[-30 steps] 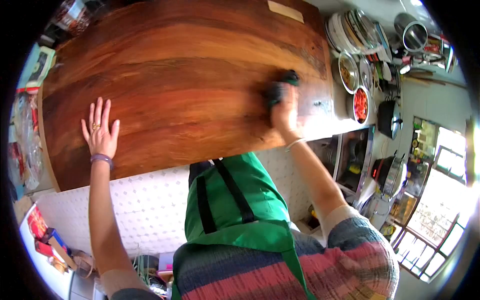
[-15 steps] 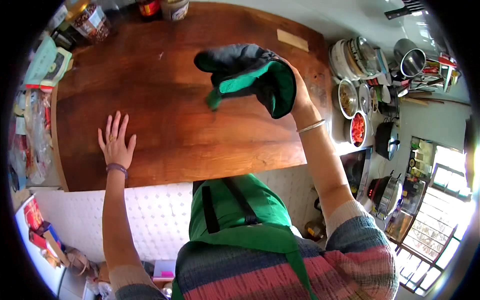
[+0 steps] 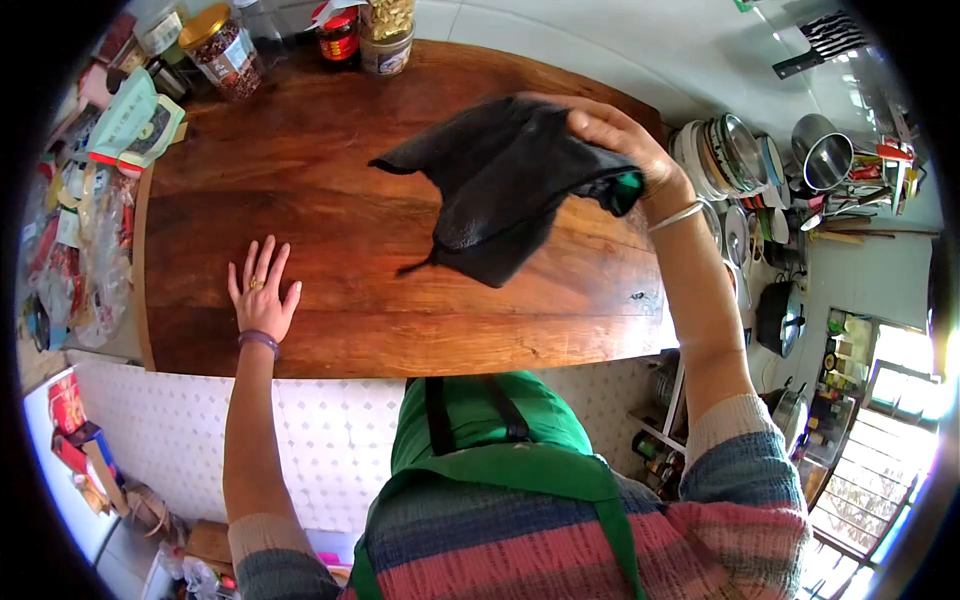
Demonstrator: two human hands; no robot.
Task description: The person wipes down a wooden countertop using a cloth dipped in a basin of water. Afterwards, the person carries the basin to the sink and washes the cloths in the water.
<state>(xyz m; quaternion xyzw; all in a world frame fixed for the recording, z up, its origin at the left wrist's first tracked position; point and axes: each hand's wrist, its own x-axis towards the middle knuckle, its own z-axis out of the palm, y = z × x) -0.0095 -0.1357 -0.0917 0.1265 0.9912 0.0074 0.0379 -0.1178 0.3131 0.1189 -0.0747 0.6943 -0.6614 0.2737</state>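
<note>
My left hand (image 3: 265,298) lies flat on the brown wooden table (image 3: 330,230), fingers spread, with nothing in it. It wears a ring and a purple bracelet. My right hand (image 3: 625,140) is closed on the upper right corner of a black cloth (image 3: 505,190), thumb on top. The cloth hangs spread out over the right part of the table, and a bit of green shows in a fold beside my wrist. Whether its lower edge touches the wood I cannot tell.
Along the back left edge stand a jar with a yellow lid (image 3: 222,55), a red-labelled jar (image 3: 338,38) and a tub (image 3: 387,48). A pale green pouch (image 3: 135,122) lies at the left. Stacked plates (image 3: 725,150) and a steel pot (image 3: 822,152) are at the right.
My right hand has moved right and turned the cloth, which showed much green before and now shows mostly black. My left hand stays flat on the table. The view has shifted slightly.
</note>
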